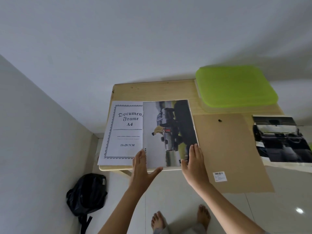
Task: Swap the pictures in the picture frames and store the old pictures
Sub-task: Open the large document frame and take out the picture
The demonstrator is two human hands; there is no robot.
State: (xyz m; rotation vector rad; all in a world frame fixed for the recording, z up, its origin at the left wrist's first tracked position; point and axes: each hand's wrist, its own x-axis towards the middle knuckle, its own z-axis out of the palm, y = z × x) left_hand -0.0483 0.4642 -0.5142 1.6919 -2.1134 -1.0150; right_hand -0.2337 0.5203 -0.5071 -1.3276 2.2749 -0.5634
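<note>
Reaching over the near edge of the worktop (152,92), both hands are flat with fingers straight, not gripping anything. The left hand (143,164) lies on the near left corner of the truck picture (168,132), thumb spread out to the side, and the right hand (194,162) rests on its near right corner. That picture shows a silver pickup turned sideways. It lies flat on the worktop with a pale rim showing along its right side, can't tell if that's the frame under it. Its left edge overlaps a white insert sheet (123,132) printed "Document Frame A4", which pokes out a bit past the worktop's left side. Just right of the truck picture is a brown backing board (233,152) with a barcode sticker, hanging well over the near edge. Further right is a second picture (283,141), a car interior, lying on something pale. At the far right corner sits a box (236,85) with a lime green lid. Down on the tiled floor (270,208) there's a black backpack (86,193) by the wall (33,132), plus two bare feet (158,220)
</note>
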